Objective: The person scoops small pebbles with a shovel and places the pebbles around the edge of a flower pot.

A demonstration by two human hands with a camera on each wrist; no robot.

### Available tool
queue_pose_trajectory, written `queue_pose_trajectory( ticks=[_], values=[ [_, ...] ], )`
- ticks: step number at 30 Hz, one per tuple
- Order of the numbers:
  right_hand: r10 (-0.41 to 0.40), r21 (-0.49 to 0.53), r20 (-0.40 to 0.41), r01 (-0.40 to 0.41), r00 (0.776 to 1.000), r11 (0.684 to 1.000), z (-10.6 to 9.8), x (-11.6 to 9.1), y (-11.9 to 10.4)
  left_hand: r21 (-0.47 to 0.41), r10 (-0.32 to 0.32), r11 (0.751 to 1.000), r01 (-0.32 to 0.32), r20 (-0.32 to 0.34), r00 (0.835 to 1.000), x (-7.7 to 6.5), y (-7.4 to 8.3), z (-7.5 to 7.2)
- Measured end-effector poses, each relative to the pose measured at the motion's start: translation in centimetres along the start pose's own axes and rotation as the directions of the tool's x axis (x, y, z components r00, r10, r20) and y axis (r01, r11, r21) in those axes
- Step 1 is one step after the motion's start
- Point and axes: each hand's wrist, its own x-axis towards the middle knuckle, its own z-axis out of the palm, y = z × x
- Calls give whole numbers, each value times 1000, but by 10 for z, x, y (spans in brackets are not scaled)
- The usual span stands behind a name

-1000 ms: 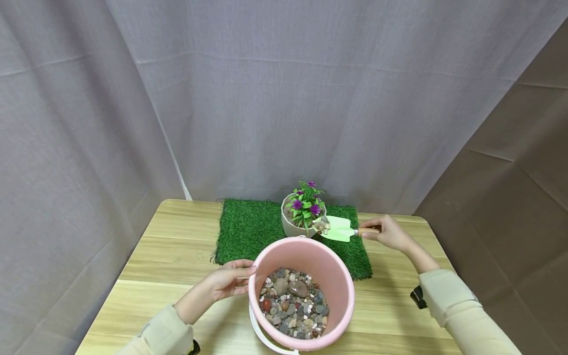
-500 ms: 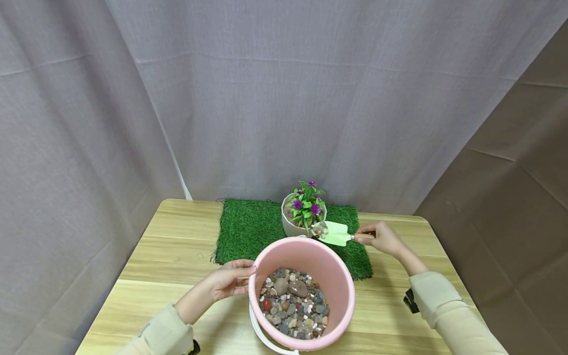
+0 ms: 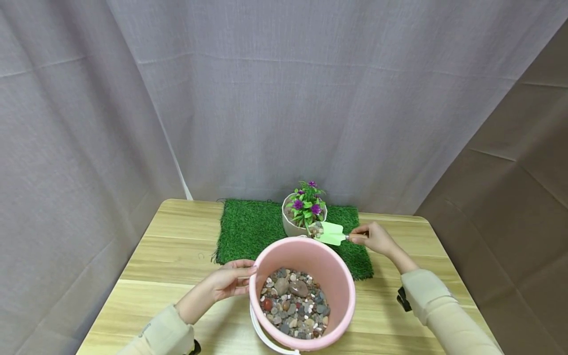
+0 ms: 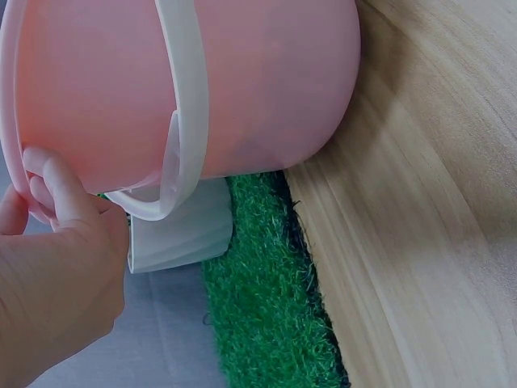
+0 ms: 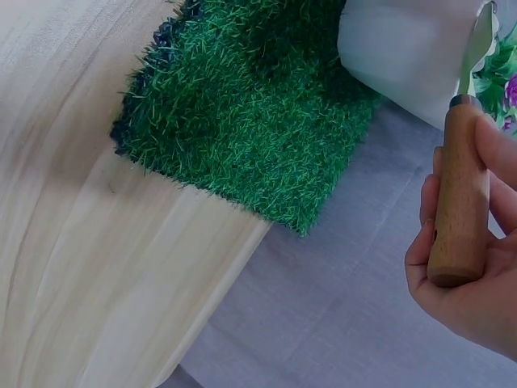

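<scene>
A pink bucket point(image 3: 347, 315) holding many pebbles point(image 3: 295, 308) stands at the front of the table. My left hand point(image 3: 228, 280) grips its rim on the left side, thumb and fingers on either side of the wall in the left wrist view. My right hand point(image 3: 373, 238) holds a small trowel by its wooden handle point(image 5: 460, 194). The light green trowel blade point(image 3: 332, 233) carries a few pebbles point(image 3: 315, 230) at its tip. That tip is at the near right rim of a white flower pot point(image 3: 293, 229), which holds a plant with purple flowers point(image 3: 306, 204).
A green turf mat point(image 3: 253, 229) lies under the pot on the wooden table point(image 3: 177, 246). The bucket's white handle point(image 4: 187, 89) hangs down its side. Grey cloth point(image 3: 284, 98) hangs behind the table, and a brown cloth point(image 3: 510, 187) on the right.
My right hand has moved left and slightly down with the trowel, bringing the pebble-laden tip closer over the pot's rim. The left hand and bucket have stayed in place.
</scene>
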Motion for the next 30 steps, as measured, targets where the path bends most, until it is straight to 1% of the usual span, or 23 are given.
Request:
queue_pose_trajectory(
  ticks=[6, 14, 22, 25, 30],
  values=[
    [12, -26, 3, -12, 1000, 1000, 1, 7, -6, 4, -1, 1000, 1, -6, 1000, 0, 1, 0],
    [46, -51, 13, -45, 999, 998, 7, 21, -20, -1, 4, 1000, -4, -6, 1000, 0, 1, 1],
    [43, -54, 9, -42, 999, 998, 10, 30, -37, -5, 8, 1000, -8, 4, 1000, 0, 0, 1],
    [45, -84, 0, -45, 999, 995, 11, 33, -41, -8, 9, 1000, -9, 8, 1000, 0, 0, 0],
    [73, -162, -22, -76, 997, 984, 10, 39, -48, -13, 5, 1000, -5, 11, 1000, 1, 0, 0]
  ],
)
